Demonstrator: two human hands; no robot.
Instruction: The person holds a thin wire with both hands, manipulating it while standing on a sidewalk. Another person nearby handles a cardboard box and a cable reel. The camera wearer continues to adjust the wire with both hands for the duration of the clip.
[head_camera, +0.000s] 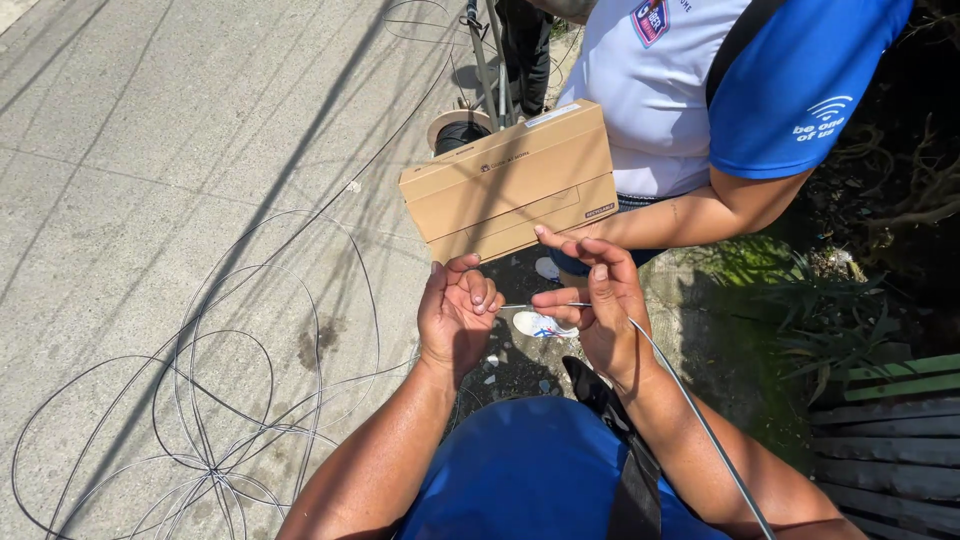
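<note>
Centre frame: our left hand (457, 312) curled closed on the cable (690, 405) tip | right hand (598, 300) pinched it, sheath trailing lower right | advisable: hold 2 grips close, steady.

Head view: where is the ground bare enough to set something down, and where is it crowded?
Bare concrete lies upper left, bordered by the loose cable loops below. Crowded: around the left hand, right hand, cardboard box and cable spool.
</note>
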